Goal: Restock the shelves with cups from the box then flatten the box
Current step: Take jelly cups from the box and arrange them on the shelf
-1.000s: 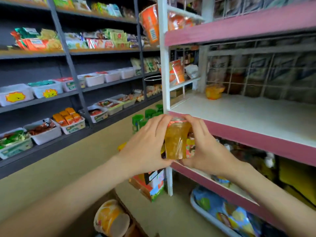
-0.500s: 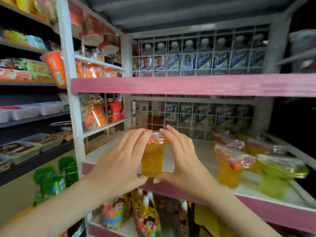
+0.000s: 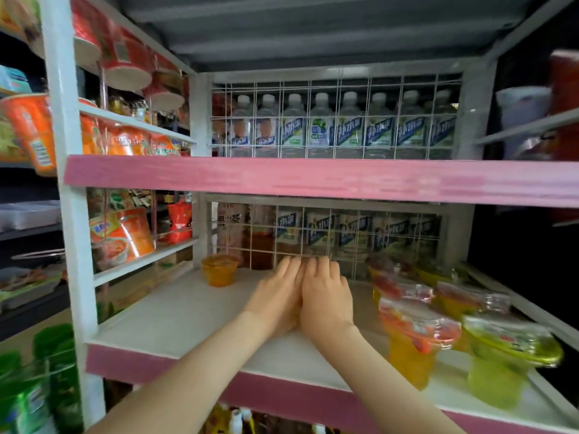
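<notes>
An orange cup [image 3: 219,270] stands at the shelf's [image 3: 175,321] back left corner. Mid-shelf, the left hand [image 3: 275,296] and right hand [image 3: 326,296] lie pressed side by side, fingers together and pointing toward the back. Whether they clasp anything cannot be told. More cups [image 3: 413,333] crowd the right edge.

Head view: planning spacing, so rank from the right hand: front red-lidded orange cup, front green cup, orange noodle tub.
1. Red-lidded orange plastic cup, right of the right hand.
2. Green plastic cup, shelf's front right.
3. Orange noodle tub, upper left rack.
</notes>
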{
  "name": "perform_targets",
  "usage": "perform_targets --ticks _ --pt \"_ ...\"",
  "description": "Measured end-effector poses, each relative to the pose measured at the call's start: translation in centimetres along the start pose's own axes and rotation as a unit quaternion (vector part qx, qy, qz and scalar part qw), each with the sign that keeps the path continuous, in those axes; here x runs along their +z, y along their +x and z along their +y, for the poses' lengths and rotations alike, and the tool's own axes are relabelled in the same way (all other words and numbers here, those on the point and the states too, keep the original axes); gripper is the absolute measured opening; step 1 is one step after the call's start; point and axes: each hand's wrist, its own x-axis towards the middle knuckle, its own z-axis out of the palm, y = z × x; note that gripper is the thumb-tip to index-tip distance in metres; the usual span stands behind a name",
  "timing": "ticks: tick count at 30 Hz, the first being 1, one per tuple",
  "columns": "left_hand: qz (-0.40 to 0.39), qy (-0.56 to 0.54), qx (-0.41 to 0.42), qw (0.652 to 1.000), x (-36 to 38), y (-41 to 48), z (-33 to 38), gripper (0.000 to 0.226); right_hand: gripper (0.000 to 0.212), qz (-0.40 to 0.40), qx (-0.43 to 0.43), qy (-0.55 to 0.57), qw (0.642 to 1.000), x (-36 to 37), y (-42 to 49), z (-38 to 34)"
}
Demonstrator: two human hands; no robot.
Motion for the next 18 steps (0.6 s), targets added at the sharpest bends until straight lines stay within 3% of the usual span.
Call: perform_targets --ticks 3,6,10,13,18 --pt "-0.01 -0.001 -0.02 1.0 1.4 1.8 -0.1 0.065 0.044 0.027 0.063 -0.013 0.998 0.6 1.7 -0.1" --pt "-0.018 -0.025 -0.034 0.999 1.6 3.0 -0.3 0.058 0.046 0.013 0.048 -0.022 0.999 1.6 2.5 0.6" --pt "-0.03 -0.014 0.012 0.999 2.1 2.9 -1.6 0.059 0.055 0.024 0.052 -0.069 0.996 3.3 2.4 1.2" --pt "0.054 0.005 0.096 0.994 2.4 2.8 -3.2 0.052 0.037 0.086 0.053 -0.067 0.993 5.3 2.7 0.8" --pt "0.074 0.126 0.133 0.98 3.6 3.3 -3.3 0.042 0.043 0.07 0.071 -0.082 0.992 6.2 3.3 0.4"
